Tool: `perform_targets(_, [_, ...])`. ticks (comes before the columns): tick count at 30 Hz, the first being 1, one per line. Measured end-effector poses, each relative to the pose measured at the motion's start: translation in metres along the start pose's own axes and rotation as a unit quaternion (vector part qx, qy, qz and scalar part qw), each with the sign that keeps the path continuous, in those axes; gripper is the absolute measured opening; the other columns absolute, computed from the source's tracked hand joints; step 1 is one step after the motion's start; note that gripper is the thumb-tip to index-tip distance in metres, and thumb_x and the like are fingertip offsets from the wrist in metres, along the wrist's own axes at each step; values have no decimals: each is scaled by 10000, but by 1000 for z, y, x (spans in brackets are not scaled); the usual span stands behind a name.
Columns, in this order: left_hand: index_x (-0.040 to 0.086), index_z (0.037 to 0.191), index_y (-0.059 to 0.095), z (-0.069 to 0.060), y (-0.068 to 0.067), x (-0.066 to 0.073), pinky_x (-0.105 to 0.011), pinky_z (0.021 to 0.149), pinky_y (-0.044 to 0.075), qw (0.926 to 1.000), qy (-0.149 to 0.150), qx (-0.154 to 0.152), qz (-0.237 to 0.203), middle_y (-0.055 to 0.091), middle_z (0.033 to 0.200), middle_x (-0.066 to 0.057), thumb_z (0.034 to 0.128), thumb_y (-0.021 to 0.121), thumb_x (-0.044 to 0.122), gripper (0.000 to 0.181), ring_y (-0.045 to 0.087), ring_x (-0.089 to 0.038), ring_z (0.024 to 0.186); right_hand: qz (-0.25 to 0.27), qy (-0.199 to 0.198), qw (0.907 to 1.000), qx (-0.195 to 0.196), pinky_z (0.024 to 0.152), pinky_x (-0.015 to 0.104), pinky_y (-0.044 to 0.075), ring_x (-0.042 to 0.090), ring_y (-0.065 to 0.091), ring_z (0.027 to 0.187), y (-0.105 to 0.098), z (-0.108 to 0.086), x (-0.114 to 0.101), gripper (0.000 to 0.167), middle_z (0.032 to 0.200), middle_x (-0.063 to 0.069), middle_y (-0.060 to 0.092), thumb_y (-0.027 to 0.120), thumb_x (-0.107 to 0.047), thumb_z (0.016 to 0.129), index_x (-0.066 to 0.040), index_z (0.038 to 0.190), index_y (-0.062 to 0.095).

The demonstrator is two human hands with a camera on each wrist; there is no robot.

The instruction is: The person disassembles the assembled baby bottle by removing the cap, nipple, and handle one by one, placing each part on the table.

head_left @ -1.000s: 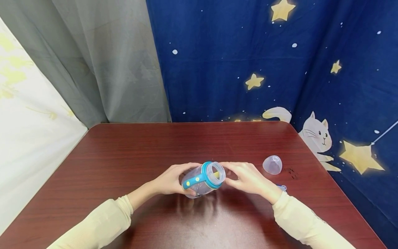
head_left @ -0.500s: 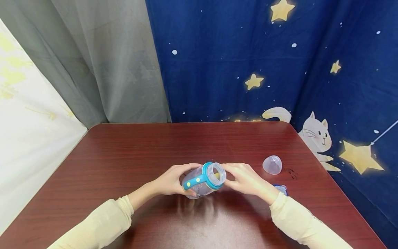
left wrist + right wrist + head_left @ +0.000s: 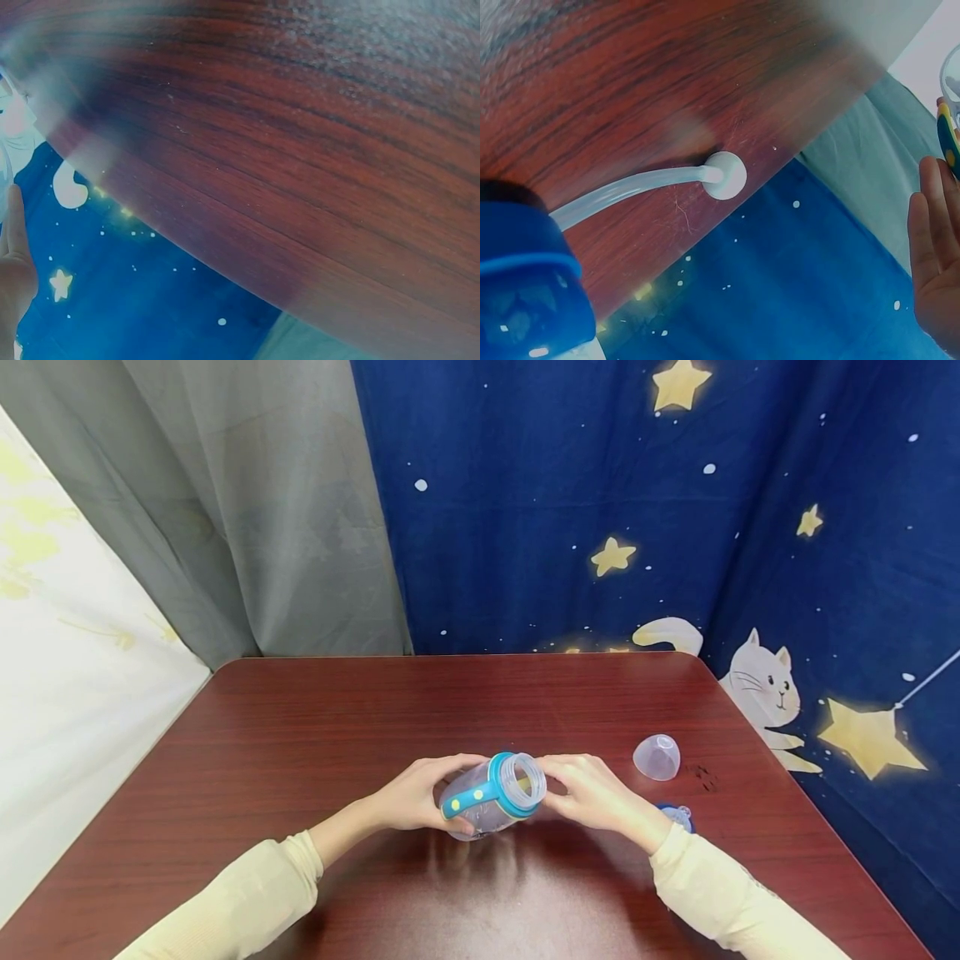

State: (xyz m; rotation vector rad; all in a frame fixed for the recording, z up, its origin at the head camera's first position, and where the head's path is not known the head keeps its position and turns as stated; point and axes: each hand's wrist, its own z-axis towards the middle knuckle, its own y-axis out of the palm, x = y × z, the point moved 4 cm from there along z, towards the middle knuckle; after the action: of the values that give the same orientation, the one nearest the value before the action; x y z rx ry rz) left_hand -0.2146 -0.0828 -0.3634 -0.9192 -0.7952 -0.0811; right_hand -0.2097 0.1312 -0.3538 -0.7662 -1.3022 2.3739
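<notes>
My left hand grips the clear body of a baby bottle, which is tilted with its bare threaded mouth facing up and right. The bottle has a blue collar and a blue handle with yellow dots. My right hand holds the bottle's right side near the collar, thumb and forefinger apart; part of its grip is hidden behind the neck. In the right wrist view its fingers lie along a blue and yellow handle. At the left wrist view's edge, only part of my left hand shows.
Beyond the right forearm, a clear dome cap stands on the dark red table. Nearer lies a blue lid, partly behind the sleeve. A clear straw with a round white end extends from the lid. Curtains hang behind.
The bottle has shifted very slightly right and down. My right hand and forearm have moved a little, uncovering more of the blue lid. My left hand keeps its grip.
</notes>
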Motion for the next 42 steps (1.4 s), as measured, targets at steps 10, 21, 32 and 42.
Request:
perform_targets(10, [235, 1270, 416, -1, 1, -2, -253, 712, 462, 10000, -28, -29, -37, 536, 1076, 111, 628, 769, 414, 755, 530, -74, 878, 84, -100, 9998, 127, 704, 265, 476, 68, 591, 824, 0, -1, 0, 326, 955, -41, 632, 710, -218, 742, -104, 1038, 634])
perform_targets(21, [198, 1278, 408, -1, 1, 2, -265, 725, 458, 9999, -12, -76, -90, 533, 1083, 79, 637, 779, 360, 758, 529, -94, 885, 236, -167, 9993, 231, 612, 225, 466, 95, 579, 681, 0, -1, 2, 256, 875, -62, 632, 703, -159, 740, -104, 983, 642])
perform_targets(32, [54, 1229, 447, 1, -8, 29, -288, 707, 466, 9998, 47, -16, -209, 555, 1045, 3, 625, 804, 164, 710, 538, -137, 858, 410, -139, 9983, 390, 597, 234, 480, 17, 576, 689, -1, -2, 2, 249, 855, -61, 640, 698, -134, 742, -102, 984, 650])
perform_targets(42, [238, 1273, 415, -5, 3, -5, -268, 711, 463, 9997, -164, -63, -166, 539, 1066, 87, 653, 760, 390, 726, 538, -97, 864, 279, -325, 9976, 535, 596, 172, 454, -13, 575, 686, -4, -5, 5, 249, 846, -68, 641, 684, -117, 733, -119, 979, 644])
